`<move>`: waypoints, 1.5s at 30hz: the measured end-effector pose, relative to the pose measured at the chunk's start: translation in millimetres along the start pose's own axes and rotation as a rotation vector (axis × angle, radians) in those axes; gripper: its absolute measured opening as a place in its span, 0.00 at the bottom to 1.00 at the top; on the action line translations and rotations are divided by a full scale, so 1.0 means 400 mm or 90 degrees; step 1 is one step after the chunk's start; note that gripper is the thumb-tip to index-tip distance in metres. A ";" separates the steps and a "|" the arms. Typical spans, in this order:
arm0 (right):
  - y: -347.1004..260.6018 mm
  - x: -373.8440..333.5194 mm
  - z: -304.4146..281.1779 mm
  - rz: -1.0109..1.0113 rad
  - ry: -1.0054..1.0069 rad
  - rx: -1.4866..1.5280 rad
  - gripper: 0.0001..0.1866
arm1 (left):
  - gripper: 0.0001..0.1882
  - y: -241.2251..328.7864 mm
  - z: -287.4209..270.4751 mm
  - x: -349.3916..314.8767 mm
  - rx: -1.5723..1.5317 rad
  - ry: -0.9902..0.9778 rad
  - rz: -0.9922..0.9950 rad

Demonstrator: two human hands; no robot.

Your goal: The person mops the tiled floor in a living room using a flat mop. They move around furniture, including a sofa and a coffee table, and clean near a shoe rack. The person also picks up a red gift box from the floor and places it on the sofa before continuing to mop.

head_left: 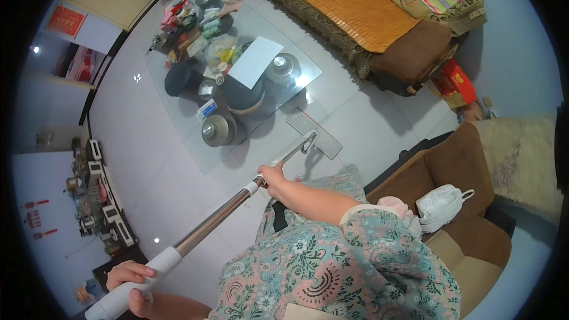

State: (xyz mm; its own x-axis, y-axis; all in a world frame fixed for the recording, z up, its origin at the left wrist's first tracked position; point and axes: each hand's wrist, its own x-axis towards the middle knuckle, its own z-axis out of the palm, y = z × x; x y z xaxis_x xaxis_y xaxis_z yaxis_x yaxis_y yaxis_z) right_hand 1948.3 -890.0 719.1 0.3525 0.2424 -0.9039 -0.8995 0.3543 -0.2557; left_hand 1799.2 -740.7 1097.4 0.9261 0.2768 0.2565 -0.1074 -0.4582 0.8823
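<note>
A flat mop (216,216) with a metal pole and white grip slants across the view. At the lower left, my left hand (131,283) is closed around the thick white grip near its top end. My right hand (272,179) wraps the pole lower down, by a white collar. The flat rectangular mop head (328,142) lies on the pale tiled floor (361,121), between the glass table and the brown sofa. Its pad is mostly hidden under the plate.
A glass table (195,153) ahead bears metal canisters (216,130), a white board (255,62), bags and other clutter. An orange-matted bench (332,0) stands at the far right. Near right is a brown sofa (459,169) with a white bag (441,207). A low cabinet (112,213) lines the left wall.
</note>
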 end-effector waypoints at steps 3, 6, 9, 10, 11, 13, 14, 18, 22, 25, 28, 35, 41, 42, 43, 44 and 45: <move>-0.038 -0.041 -0.029 -0.046 0.025 0.079 0.52 | 0.15 -0.022 -0.006 0.027 -0.053 0.000 -0.038; -0.136 -0.015 -0.136 -0.111 0.058 0.130 0.52 | 0.16 -0.066 0.081 0.053 -0.077 0.006 -0.046; -0.261 0.037 -0.354 -0.187 0.143 0.160 0.52 | 0.15 -0.144 0.284 0.108 -0.131 -0.147 -0.061; -0.296 0.055 -0.420 -0.192 0.153 0.120 0.51 | 0.14 -0.137 0.348 0.099 -0.147 -0.190 -0.062; -0.317 0.086 -0.517 -0.205 0.186 0.097 0.50 | 0.13 -0.158 0.424 0.119 -0.152 -0.285 -0.036; -0.353 0.115 -0.650 -0.193 0.190 0.089 0.48 | 0.10 -0.153 0.535 0.139 -0.104 -0.443 0.026; -0.380 0.105 -0.692 -0.179 0.205 0.063 0.48 | 0.10 -0.140 0.582 0.145 -0.092 -0.469 0.058; -0.401 0.042 -0.739 -0.138 0.217 0.024 0.46 | 0.10 -0.073 0.640 0.163 -0.017 -0.539 0.080; -0.343 0.031 -0.667 -0.102 0.175 0.045 0.47 | 0.12 -0.011 0.589 0.182 0.014 -0.460 0.108; -0.247 -0.005 -0.582 -0.030 0.075 0.100 0.46 | 0.14 0.067 0.512 0.210 0.089 -0.401 0.151; -0.162 -0.098 -0.461 0.018 0.010 0.131 0.44 | 0.15 0.141 0.386 0.176 0.105 -0.351 0.043; -0.179 -0.207 -0.446 -0.017 -0.001 0.255 0.47 | 0.13 0.147 0.342 0.241 0.001 -0.568 0.225; -0.281 -0.116 -0.586 -0.219 0.041 0.459 0.20 | 0.09 0.086 0.540 0.280 -0.088 -0.528 0.271; -0.304 -0.085 -0.619 -0.237 0.007 0.498 0.20 | 0.09 0.087 0.590 0.265 -0.072 -0.504 0.247; -0.327 -0.065 -0.640 -0.252 -0.029 0.537 0.20 | 0.09 0.087 0.629 0.250 -0.055 -0.479 0.223; -0.351 -0.045 -0.657 -0.256 -0.016 0.561 0.21 | 0.09 0.074 0.653 0.245 -0.077 -0.496 0.215; -0.376 -0.032 -0.679 -0.271 0.011 0.601 0.22 | 0.08 0.056 0.685 0.257 -0.110 -0.532 0.213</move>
State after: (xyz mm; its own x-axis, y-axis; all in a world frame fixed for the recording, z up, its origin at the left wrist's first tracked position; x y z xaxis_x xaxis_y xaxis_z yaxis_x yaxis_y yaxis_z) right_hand 2008.9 -1191.6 675.9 0.5839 -0.0786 -0.8080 -0.1302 0.9733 -0.1888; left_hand 1991.1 -954.1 1035.4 0.7902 -0.5792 0.2003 -0.4077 -0.2528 0.8774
